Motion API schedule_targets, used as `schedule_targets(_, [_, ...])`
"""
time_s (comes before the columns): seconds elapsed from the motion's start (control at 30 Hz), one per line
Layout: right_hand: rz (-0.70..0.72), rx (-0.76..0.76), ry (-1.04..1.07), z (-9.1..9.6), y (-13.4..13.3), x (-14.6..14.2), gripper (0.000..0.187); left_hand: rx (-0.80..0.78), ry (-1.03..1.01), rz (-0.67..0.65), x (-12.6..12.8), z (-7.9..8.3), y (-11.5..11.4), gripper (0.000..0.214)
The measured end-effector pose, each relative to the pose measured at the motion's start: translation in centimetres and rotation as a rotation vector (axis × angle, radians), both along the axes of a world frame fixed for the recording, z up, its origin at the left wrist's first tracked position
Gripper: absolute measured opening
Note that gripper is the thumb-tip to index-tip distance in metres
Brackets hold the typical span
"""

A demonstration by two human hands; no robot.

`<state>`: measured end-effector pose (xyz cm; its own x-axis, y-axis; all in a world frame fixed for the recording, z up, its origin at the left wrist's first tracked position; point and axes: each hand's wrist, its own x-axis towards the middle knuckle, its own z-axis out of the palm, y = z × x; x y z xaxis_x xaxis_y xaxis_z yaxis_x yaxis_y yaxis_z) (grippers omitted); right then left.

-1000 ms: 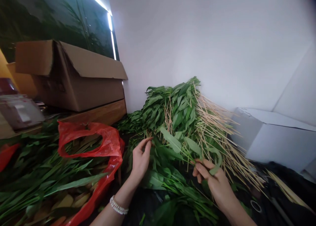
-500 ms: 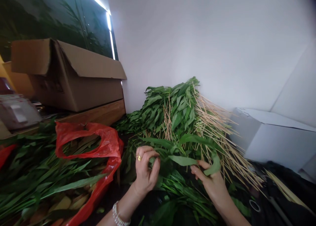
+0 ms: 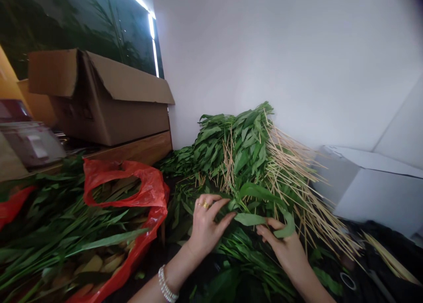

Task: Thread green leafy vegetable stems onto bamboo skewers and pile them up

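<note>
A long green leaf lies across between my two hands, in front of a big heap of leaves on thin wooden skewers. My left hand, with a gold ring and a pearl bracelet, pinches the leaf's left end with its fingertips. My right hand holds the leaf's right end, which curls up over the fingers. More loose green leaves lie under both hands.
A red plastic bag with long leaves spills at the left. Behind it sit a brown cardboard box on a wooden ledge and a dark window. A white box stands at the right against the white wall.
My left hand moved right from the pile's edge to the leaf and closed its fingertips on it. The leaf now lies flatter between both hands. The view shifted slightly.
</note>
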<state>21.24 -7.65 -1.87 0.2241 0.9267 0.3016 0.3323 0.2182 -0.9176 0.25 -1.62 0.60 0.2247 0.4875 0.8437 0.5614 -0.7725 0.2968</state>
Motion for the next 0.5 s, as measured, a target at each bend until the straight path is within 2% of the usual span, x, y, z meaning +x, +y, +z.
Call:
schedule_targets(0.1, [0.031,-0.019,0.053,-0.2,0.1,0.0,0.031,0.062,-0.023,-0.034,0.0,-0.2,-0.3,0.014])
schedule_targets(0.3, [0.049,-0.018,0.169,-0.4,0.4,0.1,0.031,0.105,-0.028,-0.203,-0.2,0.0,-0.9,0.025])
schedule_targets(0.5, [0.058,-0.025,0.234,-0.6,0.5,0.2,0.031,0.138,0.001,-0.304,0.2,0.0,-1.8,0.021])
